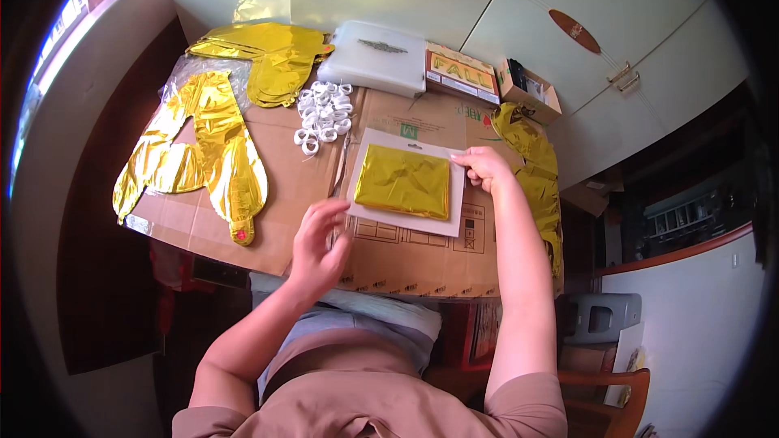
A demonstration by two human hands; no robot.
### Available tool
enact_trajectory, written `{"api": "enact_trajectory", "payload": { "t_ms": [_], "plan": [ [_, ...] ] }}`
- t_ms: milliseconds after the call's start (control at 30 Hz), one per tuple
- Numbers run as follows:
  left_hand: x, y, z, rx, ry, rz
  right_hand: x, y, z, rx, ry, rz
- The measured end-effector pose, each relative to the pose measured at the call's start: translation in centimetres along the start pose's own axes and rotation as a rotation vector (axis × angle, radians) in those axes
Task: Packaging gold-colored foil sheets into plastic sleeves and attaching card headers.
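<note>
The right hand [484, 169] pinches the upper right corner of a white rectangular card [458, 195] between thumb and bent fingers; on that card, left of this hand, lies a flat, folded packet of shiny gold foil [403, 181]. The left hand [322, 243] is partly open, fingers loosely curled, gripping nothing, its fingertips at the card's lower left corner; I cannot tell whether they touch. With only one corner pinched, the card could swivel or bend, and the slick packet might slide toward the left hand if nothing fixes it. A careless sweep beyond the left hand could scatter the small white ribbon coils [324, 116] or crease the flat gold foil balloon [235, 170] to its left.
</note>
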State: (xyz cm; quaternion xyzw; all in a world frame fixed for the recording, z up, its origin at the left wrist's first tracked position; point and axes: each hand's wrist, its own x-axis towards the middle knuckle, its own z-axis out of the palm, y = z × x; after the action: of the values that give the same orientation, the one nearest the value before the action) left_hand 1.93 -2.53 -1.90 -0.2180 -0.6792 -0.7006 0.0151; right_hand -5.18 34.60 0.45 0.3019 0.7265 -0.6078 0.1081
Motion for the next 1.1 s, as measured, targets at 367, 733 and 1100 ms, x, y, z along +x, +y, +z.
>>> {"api": "enact_trajectory", "payload": {
  "t_ms": [367, 733, 1100],
  "plan": [
    [-12.1, -3.2, -0.5, -0.353, -0.568, -0.732, -12.5, 6.8, 3.4, 0.207, -0.108, 0.112],
    [-13.1, -4.0, 3.6, -0.596, -0.356, -0.354, -17.7, 10.8, 3.0, 0.179, -0.11, 0.108],
    [-12.8, -4.3, 4.1, -0.718, -0.386, -0.431, -20.4, 9.1, 5.1, -0.841, 0.342, -0.242]
  ]
}}
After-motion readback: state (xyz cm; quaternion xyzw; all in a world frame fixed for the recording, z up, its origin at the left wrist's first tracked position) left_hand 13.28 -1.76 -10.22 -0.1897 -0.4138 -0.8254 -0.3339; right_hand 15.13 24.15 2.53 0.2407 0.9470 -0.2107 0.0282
